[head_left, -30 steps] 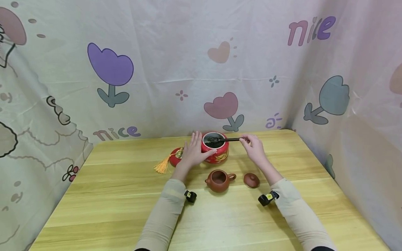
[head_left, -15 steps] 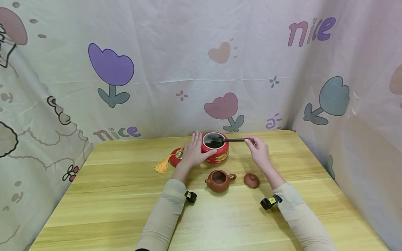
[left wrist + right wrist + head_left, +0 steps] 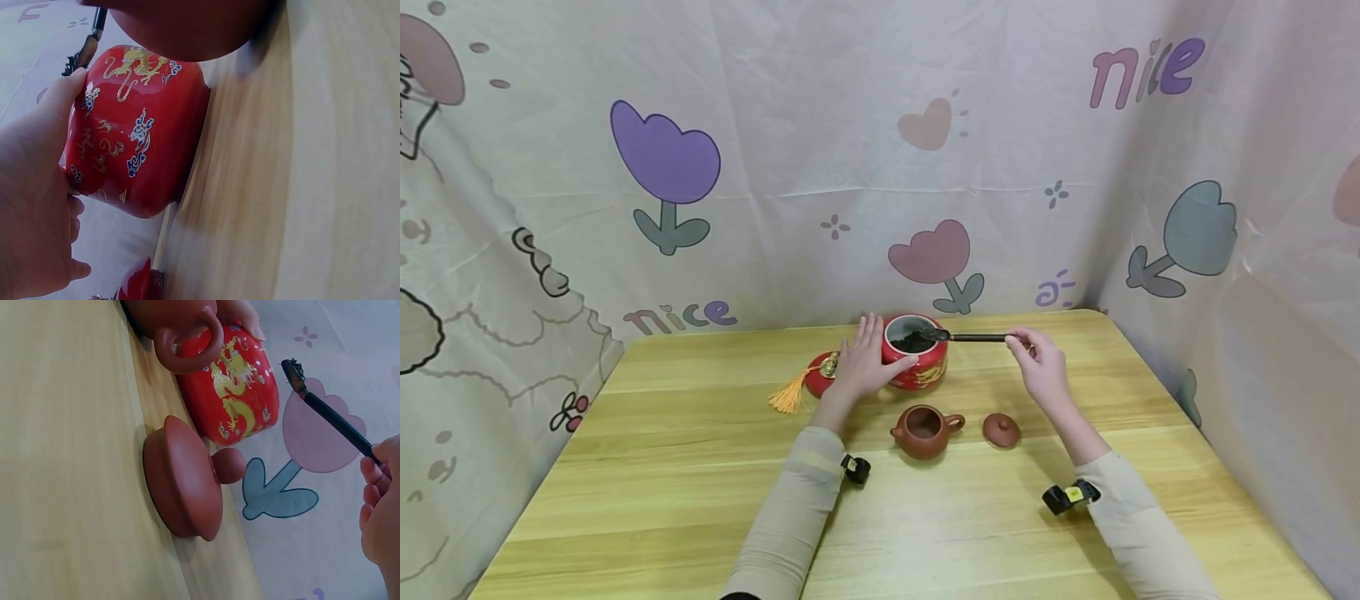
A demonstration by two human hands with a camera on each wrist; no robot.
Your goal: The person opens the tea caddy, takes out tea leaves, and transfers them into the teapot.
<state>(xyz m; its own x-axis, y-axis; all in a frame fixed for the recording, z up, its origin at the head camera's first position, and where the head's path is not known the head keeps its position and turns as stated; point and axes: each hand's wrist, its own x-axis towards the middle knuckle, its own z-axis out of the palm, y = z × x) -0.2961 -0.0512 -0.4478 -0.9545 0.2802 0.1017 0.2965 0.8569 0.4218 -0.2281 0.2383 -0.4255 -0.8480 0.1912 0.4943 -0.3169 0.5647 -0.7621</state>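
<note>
A red jar with gold dragon decoration is set upright toward the far edge of the wooden table, near the middle. Its left side is steadied by the left hand: the fingers are held straight and pointed toward the far side, the thumb is spread out to the right across the jar's near side, and the jar is touched rather than wrapped. A black-handled spoon is pinched at its right end between the thumb and fingers of the right hand, which is placed to the right of the jar. The spoon's head is held over the right part of the jar's mouth (in the right wrist view it is seen raised above the jar, apart from it), and dark leaves are carried on it. More of the dark stuff is seen inside the jar.

To the left, a red lid with a yellow tassel is laid on the table, partly covered by the left hand. On the near side of the jar, a brown teapot is placed with its spout turned left and its handle right. Just to the right of it, a brown teapot lid is rested knob up. The scene is backed by a pale curtain printed with flowers.
</note>
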